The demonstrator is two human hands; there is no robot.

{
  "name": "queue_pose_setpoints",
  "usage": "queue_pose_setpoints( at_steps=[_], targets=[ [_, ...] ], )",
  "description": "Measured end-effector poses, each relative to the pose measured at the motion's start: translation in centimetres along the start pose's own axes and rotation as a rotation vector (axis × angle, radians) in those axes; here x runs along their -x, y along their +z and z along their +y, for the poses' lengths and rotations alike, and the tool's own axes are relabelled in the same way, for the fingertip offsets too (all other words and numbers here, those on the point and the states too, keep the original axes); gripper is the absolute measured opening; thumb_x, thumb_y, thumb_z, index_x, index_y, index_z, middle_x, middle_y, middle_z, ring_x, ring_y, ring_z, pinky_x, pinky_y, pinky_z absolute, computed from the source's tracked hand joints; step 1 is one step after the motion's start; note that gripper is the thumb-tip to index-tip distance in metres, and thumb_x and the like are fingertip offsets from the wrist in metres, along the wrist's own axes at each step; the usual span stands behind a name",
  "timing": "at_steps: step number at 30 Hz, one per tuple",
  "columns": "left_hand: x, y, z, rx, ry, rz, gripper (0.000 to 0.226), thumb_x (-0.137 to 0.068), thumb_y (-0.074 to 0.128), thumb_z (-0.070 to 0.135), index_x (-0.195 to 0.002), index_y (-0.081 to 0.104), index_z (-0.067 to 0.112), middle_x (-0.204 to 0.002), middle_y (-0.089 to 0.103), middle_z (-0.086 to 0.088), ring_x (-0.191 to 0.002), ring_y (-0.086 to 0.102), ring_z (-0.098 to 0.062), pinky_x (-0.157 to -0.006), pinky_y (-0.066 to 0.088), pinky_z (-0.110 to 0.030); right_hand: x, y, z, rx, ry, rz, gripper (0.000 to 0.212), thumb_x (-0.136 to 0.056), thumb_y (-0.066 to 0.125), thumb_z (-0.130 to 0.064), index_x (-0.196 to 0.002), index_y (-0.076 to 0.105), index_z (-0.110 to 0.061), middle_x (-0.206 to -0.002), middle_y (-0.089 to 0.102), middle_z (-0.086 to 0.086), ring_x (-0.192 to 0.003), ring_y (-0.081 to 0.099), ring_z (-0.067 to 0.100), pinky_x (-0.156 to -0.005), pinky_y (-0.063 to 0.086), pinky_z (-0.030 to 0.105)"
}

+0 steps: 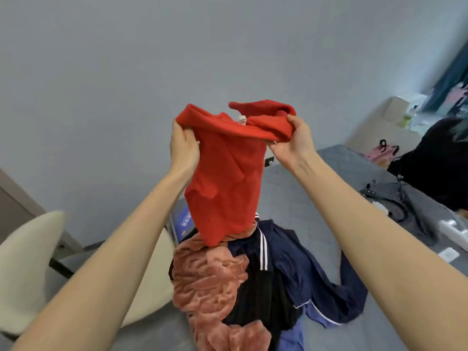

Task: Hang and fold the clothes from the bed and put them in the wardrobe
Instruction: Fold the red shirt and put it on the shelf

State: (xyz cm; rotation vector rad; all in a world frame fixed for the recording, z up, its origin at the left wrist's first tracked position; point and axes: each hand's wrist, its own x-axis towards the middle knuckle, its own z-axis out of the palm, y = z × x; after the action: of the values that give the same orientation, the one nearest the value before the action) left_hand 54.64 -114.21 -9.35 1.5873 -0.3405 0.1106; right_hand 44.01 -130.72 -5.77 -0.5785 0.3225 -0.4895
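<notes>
I hold a red knitted garment up in the air above the bed. My left hand grips its upper left edge and my right hand grips its upper right edge. A white label shows at its top. The garment hangs down, and its lower end reaches a pile of clothes on the bed: a fuzzy pink garment, a black garment and a navy garment with white stripes.
A cream chair stands at the left beside the bed. Dark clothing and small items lie on the bed's right side. A person in black is at the far right. A grey wall is behind.
</notes>
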Motion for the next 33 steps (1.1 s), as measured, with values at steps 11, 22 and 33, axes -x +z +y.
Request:
queue_pose_setpoints(
  at_steps=[11, 22, 33],
  targets=[
    [17.5, 4.8, -11.1, -0.611, -0.09, -0.484, 0.056, -0.069, 0.07, 0.049, -0.107, 0.037, 0.025, -0.097, 0.06, 0.007, -0.089, 0.057, -0.018, -0.069, 0.043, -0.027, 5.5, -22.1, 2.3, 0.708, -0.09, 0.598, 0.028, -0.093, 0.04, -0.002, -0.074, 0.03, -0.019, -0.087, 0.043, 0.009, -0.069, 0.042, 0.014, -0.064, 0.039, 0.032],
    [48.4, 5.6, -23.1, -0.996, -0.173, -1.112, 0.066, -0.077, 0.047, -0.004, -0.14, 0.028, 0.002, -0.135, 0.043, -0.016, -0.125, 0.044, -0.034, -0.098, 0.037, -0.043, 26.5, -50.7, 8.5, 1.004, 0.049, 0.923, 0.017, -0.096, 0.043, -0.005, -0.086, 0.036, -0.017, -0.073, 0.039, -0.004, -0.084, 0.042, 0.018, -0.068, 0.03, 0.025],
    [71.7, 10.6, -27.1, -0.884, -0.237, -1.658, 0.07, -0.081, 0.041, -0.008, -0.147, 0.023, 0.004, -0.146, 0.033, -0.018, -0.133, 0.036, -0.032, -0.109, 0.026, -0.034, 44.7, -66.1, 7.2, 0.955, 0.037, 1.307, 0.02, -0.094, 0.04, 0.002, -0.102, 0.049, -0.014, -0.098, 0.055, 0.007, -0.09, 0.05, 0.016, -0.073, 0.033, 0.018]
  ],
)
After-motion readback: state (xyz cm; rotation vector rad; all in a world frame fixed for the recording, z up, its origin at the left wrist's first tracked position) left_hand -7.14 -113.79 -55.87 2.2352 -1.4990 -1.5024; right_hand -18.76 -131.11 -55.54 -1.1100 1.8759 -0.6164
